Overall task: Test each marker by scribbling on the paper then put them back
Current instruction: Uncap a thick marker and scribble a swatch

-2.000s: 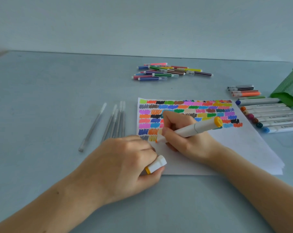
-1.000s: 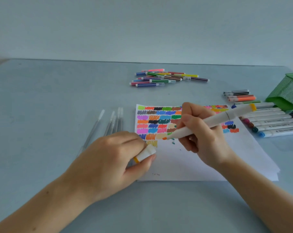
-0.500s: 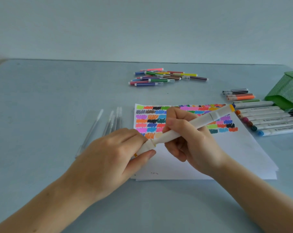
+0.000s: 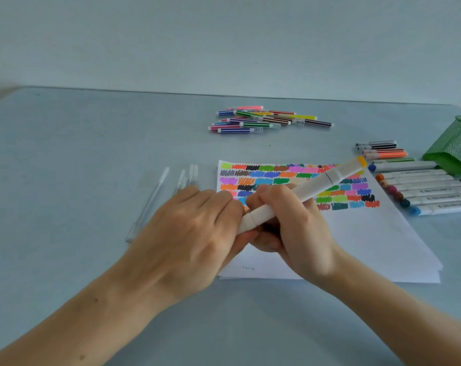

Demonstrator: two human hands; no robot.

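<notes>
A green mesh basket (image 4: 459,146) sits at the grey table's (image 4: 65,154) right edge.

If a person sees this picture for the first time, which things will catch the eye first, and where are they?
First, the two hands meeting at the centre: the left hand and right hand both hold a white marker with a yellow end, slanting over the paper. Next, the rows of coloured scribbles across the paper's top. Then a loose pile of thin striped markers farther back, and a green mesh holder at the right edge.

Soft even daylight, faint shadows, slight blur
</notes>
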